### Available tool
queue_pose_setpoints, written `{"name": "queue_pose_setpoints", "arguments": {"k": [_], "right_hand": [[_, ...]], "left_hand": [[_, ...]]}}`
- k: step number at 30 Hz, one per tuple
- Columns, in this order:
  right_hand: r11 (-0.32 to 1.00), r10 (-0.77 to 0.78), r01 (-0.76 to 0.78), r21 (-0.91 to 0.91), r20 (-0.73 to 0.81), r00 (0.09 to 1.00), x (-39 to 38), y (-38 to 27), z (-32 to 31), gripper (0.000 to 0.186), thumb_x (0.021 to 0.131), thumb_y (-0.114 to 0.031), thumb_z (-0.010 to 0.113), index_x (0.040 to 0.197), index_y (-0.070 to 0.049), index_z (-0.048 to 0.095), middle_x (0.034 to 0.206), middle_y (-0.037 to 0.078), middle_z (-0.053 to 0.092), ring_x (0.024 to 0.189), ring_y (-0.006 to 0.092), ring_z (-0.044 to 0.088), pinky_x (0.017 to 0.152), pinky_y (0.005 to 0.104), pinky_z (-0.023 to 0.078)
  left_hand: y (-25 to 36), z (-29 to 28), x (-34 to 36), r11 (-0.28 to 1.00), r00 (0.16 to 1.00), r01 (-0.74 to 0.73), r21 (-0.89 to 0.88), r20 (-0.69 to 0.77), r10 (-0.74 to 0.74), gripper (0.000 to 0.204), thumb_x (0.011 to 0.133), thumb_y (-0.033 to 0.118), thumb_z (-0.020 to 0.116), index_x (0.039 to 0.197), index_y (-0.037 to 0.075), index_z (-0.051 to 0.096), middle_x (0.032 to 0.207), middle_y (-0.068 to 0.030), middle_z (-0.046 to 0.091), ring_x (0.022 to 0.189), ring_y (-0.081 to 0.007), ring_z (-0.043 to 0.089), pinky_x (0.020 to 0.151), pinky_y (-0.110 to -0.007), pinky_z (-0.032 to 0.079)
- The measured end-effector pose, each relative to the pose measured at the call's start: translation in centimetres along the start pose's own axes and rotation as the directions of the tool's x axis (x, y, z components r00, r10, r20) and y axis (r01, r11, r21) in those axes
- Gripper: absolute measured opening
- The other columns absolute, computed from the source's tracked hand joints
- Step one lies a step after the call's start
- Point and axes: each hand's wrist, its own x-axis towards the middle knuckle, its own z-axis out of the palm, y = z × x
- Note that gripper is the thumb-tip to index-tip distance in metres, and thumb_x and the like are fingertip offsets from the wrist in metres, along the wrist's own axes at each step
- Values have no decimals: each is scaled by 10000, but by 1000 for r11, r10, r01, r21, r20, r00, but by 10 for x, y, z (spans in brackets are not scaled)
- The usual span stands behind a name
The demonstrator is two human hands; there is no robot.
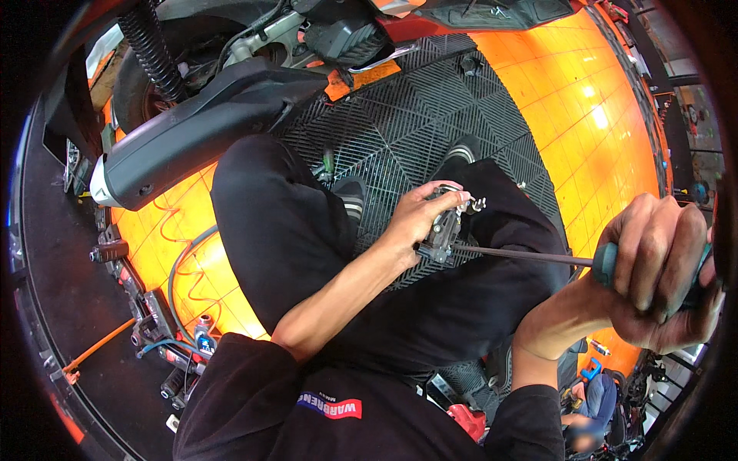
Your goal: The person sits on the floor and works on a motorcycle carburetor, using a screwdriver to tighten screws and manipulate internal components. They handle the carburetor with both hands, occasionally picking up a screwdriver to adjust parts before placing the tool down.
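My left hand (424,215) is closed around a small dark metal part that looks like a brake caliper (441,240), held above my right thigh. A shiny pin or bolt end sticks out on its right side. In my right fist (653,269) is the teal handle of a long screwdriver (530,255). Its shaft runs left, and the tip meets the lower right side of the caliper. Whether the tip sits in a gap or only touches the surface is hidden. Dark grime covers the right fingers.
A scooter's black exhaust silencer (200,131) and rear shock absorber (150,46) stand at upper left. Black ribbed matting (384,115) lies over orange floor tiles (584,115). A hose (175,296) and a bottle (204,336) are at left. Another person (596,403) crouches at lower right.
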Motion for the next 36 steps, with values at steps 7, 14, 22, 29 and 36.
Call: {"name": "queue_pose_setpoints", "arguments": {"k": [7, 14, 22, 29, 36], "right_hand": [[1000, -18, 18, 0, -137, 990, -6, 4, 3, 130, 960, -173, 578, 876, -101, 510, 512, -67, 458, 313, -14, 382, 315, 127, 335], [992, -96, 100, 80, -57, 994, 2, -12, -35, 137, 1017, -171, 502, 983, -42, 471, 603, -38, 404, 386, 33, 313, 371, 192, 269], [654, -562, 212, -726, -278, 779, -71, -114, -92, 360, 1004, -216, 578, 1260, 29, 519, 1238, 202, 580, 1099, 308, 617, 961, 455, 538], [187, -719, -326, -927, -355, 598, -217, -71, -142, 394, 837, 36, 792, 1181, -24, 610, 1195, 113, 564, 1125, 222, 571, 949, 380, 536], [560, -626, -653, -509, -777, 68, -353, 5, -120, 290, 939, -57, 740, 1106, -18, 506, 1166, 105, 553, 1067, 201, 581, 927, 326, 539]], "left_hand": [[1, 3, -4, 996, 997, -66, -59, -33, 64, 260, 930, 208, 739, 1139, 67, 680, 928, -16, 709, 708, -63, 624, 581, -215, 464], [26, 1, -1, 967, 967, -244, 68, -64, 248, 341, 902, 227, 792, 1185, 79, 672, 898, -15, 699, 749, -77, 635, 626, -243, 493], [38, -13, 5, 950, 942, -304, -78, -171, 287, 235, 941, 230, 738, 1122, 98, 666, 925, -8, 690, 739, -80, 626, 639, -231, 504], [58, -15, -25, 833, 912, -401, -383, -77, 403, 492, 950, 332, 710, 1277, -9, 574, 1227, -231, 642, 1029, -287, 680, 779, -315, 633], [83, -37, -42, 820, 887, -285, -496, 188, 422, 745, 947, 366, 704, 1527, 21, 387, 1554, -244, 408, 1214, -361, 561, 1226, -517, 322]]}}
